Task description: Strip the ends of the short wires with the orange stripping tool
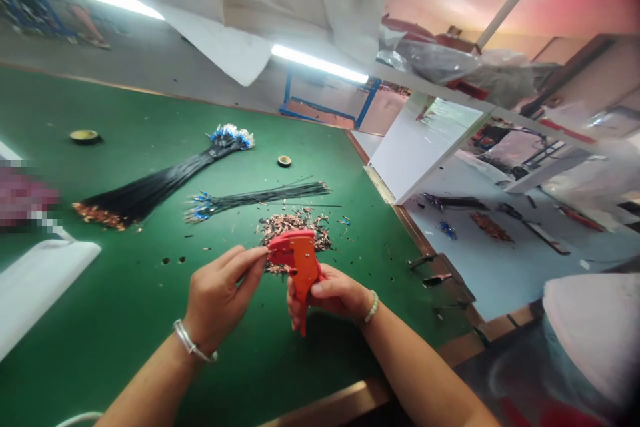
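My right hand [334, 295] is wrapped round the handles of an orange-red wire stripper [299, 258], held upright over the green table [125, 320]. My left hand [223, 290] pinches its thumb and fingers together right at the tool's jaw; what it holds is too thin to make out. Just behind the tool lies a pile of stripped wire bits [295, 223]. Farther back lie a thin bundle of black wires [255, 199] and a thick bundle of black wires with blue ends [160, 183].
Two tape rolls [85, 137] [284, 161] sit on the far table. White cloth [35, 280] lies at the left edge. The wooden table edge [425, 247] runs along the right, with a white panel [420, 147] and floor beyond. Another person's white sleeve [595, 333] shows at lower right.
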`<state>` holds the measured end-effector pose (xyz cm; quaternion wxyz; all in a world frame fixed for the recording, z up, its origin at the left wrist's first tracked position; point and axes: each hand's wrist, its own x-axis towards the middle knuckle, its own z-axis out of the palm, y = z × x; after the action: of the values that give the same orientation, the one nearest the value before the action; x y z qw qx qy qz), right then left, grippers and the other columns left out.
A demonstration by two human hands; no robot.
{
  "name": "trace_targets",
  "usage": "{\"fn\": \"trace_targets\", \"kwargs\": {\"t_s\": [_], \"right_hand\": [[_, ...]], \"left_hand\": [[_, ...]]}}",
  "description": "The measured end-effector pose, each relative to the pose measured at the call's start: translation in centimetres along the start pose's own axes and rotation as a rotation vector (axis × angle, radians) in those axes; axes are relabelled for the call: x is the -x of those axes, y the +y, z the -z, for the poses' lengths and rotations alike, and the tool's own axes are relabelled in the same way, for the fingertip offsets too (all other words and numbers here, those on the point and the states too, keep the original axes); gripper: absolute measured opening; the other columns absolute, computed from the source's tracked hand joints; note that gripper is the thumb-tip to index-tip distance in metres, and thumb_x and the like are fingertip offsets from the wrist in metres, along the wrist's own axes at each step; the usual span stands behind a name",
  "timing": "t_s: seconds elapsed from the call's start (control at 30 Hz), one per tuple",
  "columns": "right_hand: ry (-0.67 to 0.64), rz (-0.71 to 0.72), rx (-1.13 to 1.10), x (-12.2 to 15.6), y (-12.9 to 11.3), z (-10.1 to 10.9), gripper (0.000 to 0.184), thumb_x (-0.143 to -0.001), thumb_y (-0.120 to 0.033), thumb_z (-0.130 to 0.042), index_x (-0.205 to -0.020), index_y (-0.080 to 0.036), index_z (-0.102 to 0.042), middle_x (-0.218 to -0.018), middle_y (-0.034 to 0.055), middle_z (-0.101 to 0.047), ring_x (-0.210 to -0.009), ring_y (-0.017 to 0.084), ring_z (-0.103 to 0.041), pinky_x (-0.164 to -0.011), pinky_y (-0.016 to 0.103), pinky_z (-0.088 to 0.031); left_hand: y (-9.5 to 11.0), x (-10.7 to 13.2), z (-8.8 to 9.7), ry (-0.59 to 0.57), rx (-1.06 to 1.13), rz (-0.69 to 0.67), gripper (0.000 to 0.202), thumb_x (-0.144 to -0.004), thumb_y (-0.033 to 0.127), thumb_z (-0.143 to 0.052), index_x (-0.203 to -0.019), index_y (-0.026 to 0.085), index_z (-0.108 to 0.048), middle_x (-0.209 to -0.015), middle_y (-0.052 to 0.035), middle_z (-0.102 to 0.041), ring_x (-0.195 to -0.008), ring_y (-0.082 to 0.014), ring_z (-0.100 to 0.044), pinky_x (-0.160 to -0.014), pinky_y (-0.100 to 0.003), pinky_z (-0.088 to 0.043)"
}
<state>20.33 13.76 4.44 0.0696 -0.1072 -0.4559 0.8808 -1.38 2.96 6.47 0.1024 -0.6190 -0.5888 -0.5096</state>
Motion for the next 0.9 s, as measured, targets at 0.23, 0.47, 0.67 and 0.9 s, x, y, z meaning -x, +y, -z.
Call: {"fn": "trace_targets", "kwargs": {"t_s": [0.23, 0.47, 0.67, 0.9], "right_hand": [[0.021, 0.009, 0.021, -0.1, 0.5, 0.4, 0.059, -0.074, -0.053, -0.087, -0.108, -0.007, -0.070, -0.085, 0.0085, -0.069, -0.073, 0.021, -0.073, -0.067, 0.034, -0.063], [0.026, 0.008, 0.077, -0.7, 1.2, 0.3, 0.052, -0.079, -0.055, -0.087, -0.099, -0.012, -0.065, -0.082, 0.0069, -0.071, -0.072, 0.021, -0.074, -0.067, 0.036, -0.063], [0.081, 0.108, 0.036, -0.7, -0.2, -0.8, 0.048, -0.082, -0.055, -0.085, -0.095, -0.013, -0.065, -0.080, 0.0029, -0.067, -0.075, 0.020, -0.072, -0.075, 0.038, -0.062], [0.052, 0.140, 0.044, -0.7, -0.3, -0.5, 0.047, -0.082, -0.051, -0.085, -0.101, -0.013, -0.063, -0.084, 0.0041, -0.069, -0.076, 0.021, -0.074, -0.074, 0.039, -0.061]], "left_hand": [[0.4, -0.5, 0.0, 0.018, -0.003, -0.088, 0.023, -0.105, 0.027, -0.057, -0.097, 0.021, -0.077, -0.078, -0.0031, -0.077, -0.060, -0.0123, -0.070, -0.056, -0.021, -0.054], [0.1, 0.3, -0.6, -0.072, 0.018, -0.057, 0.023, -0.104, 0.028, -0.056, -0.099, 0.022, -0.078, -0.079, -0.0031, -0.078, -0.064, -0.0129, -0.071, -0.060, -0.022, -0.055], [-6.5, -2.0, 1.2, 0.008, -0.284, 0.458, 0.030, -0.098, 0.037, -0.050, -0.097, 0.018, -0.073, -0.096, -0.0094, -0.076, -0.092, -0.0242, -0.073, -0.089, -0.040, -0.060], [-12.7, -7.2, 6.0, -0.024, -0.375, 0.593, 0.039, -0.098, 0.040, -0.051, -0.066, 0.018, -0.047, -0.082, -0.0034, -0.067, -0.097, -0.0278, -0.069, -0.092, -0.056, -0.054]]}}
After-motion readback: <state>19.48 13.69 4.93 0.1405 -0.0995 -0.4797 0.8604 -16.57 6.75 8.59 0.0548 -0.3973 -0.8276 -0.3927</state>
